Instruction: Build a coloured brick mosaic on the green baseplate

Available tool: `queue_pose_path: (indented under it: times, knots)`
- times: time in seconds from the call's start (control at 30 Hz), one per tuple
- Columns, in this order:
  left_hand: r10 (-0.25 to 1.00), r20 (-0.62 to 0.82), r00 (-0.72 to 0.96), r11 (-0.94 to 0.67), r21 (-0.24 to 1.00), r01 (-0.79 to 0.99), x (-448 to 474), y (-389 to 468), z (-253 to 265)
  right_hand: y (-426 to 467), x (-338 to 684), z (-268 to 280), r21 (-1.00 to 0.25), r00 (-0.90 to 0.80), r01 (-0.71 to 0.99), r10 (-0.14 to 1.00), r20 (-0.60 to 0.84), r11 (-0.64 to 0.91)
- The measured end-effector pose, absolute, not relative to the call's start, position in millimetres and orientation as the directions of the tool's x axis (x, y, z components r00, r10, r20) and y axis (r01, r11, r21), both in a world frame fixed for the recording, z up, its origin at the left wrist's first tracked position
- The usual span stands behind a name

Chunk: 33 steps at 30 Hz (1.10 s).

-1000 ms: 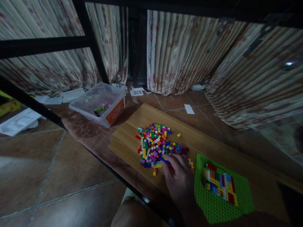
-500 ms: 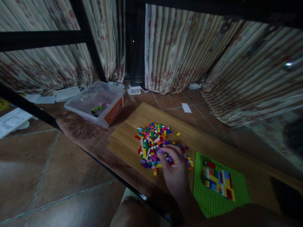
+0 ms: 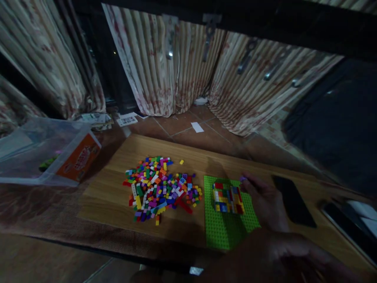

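Purple brick (image 3: 243,179) at tip of grip (image 3: 263,200)

Tiny purple brick (image 3: 243,179) held near the far right corner of a green plate (image 3: 216,234), colorful brick block (image 3: 228,201) on top, loose bricks (image 3: 160,188) piled left.

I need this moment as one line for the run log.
Right hand: pinches small purple brick near green baseplate | Left hand: dark, grip unclear | Brick build: on baseplate | Loose bricks: heaped on wooden board
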<state>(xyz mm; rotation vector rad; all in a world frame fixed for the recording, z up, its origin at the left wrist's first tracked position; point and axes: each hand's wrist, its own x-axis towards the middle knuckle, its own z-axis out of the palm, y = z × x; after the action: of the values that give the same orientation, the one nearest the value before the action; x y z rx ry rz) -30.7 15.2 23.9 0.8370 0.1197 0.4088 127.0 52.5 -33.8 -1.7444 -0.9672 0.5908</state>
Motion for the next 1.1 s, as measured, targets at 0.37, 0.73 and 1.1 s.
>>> queue_pose_path:
  times: [0.37,0.73,1.1]
  knots:
    - [0.348,-0.253,0.903,0.663,0.747,-0.046,-1,10,41,47,150,-57,-0.839,0.437,0.514,0.896,0.077,-0.178]
    - [0.316,-0.226,0.921,0.621,0.784,-0.02,7,11,31,56,151,-79,-0.853,0.403,0.496,0.913,0.06,-0.163]
    - [0.381,-0.228,0.896,0.641,0.763,-0.079,7,4,29,63,150,-81,-0.849,0.359,0.518,0.928,0.103,-0.105]
